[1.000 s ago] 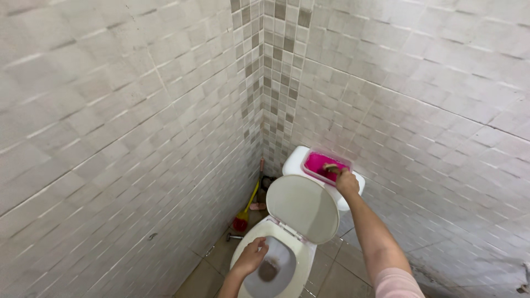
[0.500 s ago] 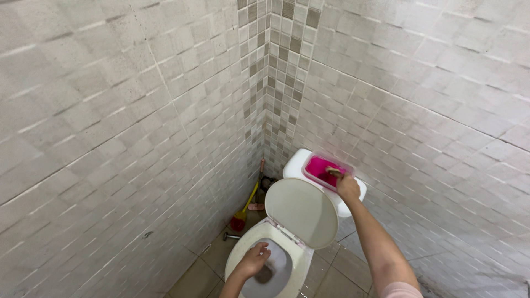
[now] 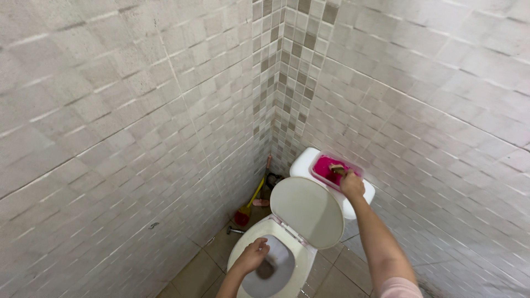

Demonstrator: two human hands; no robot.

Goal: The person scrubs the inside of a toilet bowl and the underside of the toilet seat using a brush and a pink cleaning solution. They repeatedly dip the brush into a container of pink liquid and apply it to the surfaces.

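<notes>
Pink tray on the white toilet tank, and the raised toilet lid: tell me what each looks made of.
Pink tray with a clear rim: probably thin translucent plastic, since light passes through its edge. Raised white toilet lid: likely moulded plastic, smooth with a soft sheen; glazed ceramic can't be ruled out. The right hand reaches into the tray.

A white toilet point(image 3: 287, 243), a pink tray point(image 3: 333, 168), and grey-and-beige checkered wall tiles point(image 3: 138, 121).
</notes>
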